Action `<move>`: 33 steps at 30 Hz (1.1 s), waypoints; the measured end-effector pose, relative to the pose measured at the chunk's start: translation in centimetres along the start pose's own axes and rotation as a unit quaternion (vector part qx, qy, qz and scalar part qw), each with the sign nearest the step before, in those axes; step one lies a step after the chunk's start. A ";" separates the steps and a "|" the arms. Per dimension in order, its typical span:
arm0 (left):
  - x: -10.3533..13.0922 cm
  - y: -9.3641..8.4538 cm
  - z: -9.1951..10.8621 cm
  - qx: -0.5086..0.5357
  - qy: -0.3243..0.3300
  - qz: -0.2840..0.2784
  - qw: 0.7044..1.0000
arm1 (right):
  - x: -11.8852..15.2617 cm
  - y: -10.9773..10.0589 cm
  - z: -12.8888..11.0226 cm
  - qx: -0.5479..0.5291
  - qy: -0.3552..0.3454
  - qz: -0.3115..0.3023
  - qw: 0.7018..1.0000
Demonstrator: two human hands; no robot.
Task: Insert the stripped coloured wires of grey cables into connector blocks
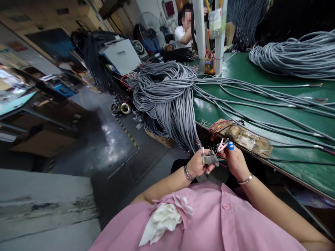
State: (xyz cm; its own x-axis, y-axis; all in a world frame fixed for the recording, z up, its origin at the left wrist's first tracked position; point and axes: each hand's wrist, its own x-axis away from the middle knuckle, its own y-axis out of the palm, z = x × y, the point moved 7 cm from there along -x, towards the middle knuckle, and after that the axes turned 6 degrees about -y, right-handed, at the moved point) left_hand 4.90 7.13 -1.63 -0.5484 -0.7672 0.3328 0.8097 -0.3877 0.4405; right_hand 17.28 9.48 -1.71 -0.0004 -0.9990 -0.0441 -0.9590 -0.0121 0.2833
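In front of my pink shirt, my left hand [196, 164] is closed around the end of a grey cable; its thumb wears a grey cover [211, 160]. Thin coloured wires [221, 159] fan out from that cable end, in red, green, black and other colours. My right hand [237, 164], with a blue wrap [230, 145] on the thumb, pinches a small pink clip-like tool [222, 145] right by the wires. Whether the tool touches a wire is too small to tell.
A big bundle of grey cables [167, 90] hangs over the edge of the green table [295, 174]. A taped wooden block [243, 137] lies at that edge. Another cable coil [295, 55] rests far right. A person [183, 35] sits behind a white post [200, 35].
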 end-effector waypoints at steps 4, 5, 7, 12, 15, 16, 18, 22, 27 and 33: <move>-0.7 -0.1 -0.5 -0.005 -0.003 0.002 1.000 | -0.1 1.1 1.1 -0.132 0.081 -0.027 0.988; -0.8 -0.2 -0.6 -0.009 -0.007 0.008 1.000 | -0.1 1.4 1.2 -0.160 0.100 -0.033 0.981; -0.8 -0.4 -0.7 -0.019 -0.016 0.022 0.999 | -0.2 1.6 1.2 -0.190 0.120 -0.026 0.974; -0.9 -0.8 -0.9 -0.024 -0.018 0.042 0.999 | -0.4 1.3 1.1 -0.186 0.104 0.003 0.977; -0.9 -0.9 -1.1 -0.025 -0.013 0.043 0.999 | -0.3 1.2 1.4 -0.183 0.108 0.003 0.977; -0.9 -1.0 -1.2 -0.023 -0.010 0.044 0.999 | -0.3 1.3 1.6 -0.188 0.115 0.002 0.975; -0.9 -1.1 -1.2 -0.018 -0.006 0.047 0.999 | -0.2 1.3 1.9 -0.206 0.127 0.005 0.970; -0.7 -1.0 -1.1 -0.015 0.001 0.047 0.999 | -0.1 1.4 1.8 -0.233 0.134 0.004 0.963; -0.5 -1.0 -0.9 -0.020 0.002 0.055 0.998 | 0.0 1.8 1.1 -0.264 0.135 -0.013 0.955; 0.1 -0.6 -0.9 -0.016 -0.005 0.047 0.999 | 0.0 1.9 1.0 -0.293 0.136 -0.032 0.946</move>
State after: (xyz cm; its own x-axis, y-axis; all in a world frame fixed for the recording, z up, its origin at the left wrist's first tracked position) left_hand 4.52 6.87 -2.64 -0.4716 -0.7959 0.3796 0.8640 -0.3310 0.3794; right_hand 15.12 9.52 -2.15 0.2022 -0.9684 0.1463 -0.6323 -0.0150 0.7746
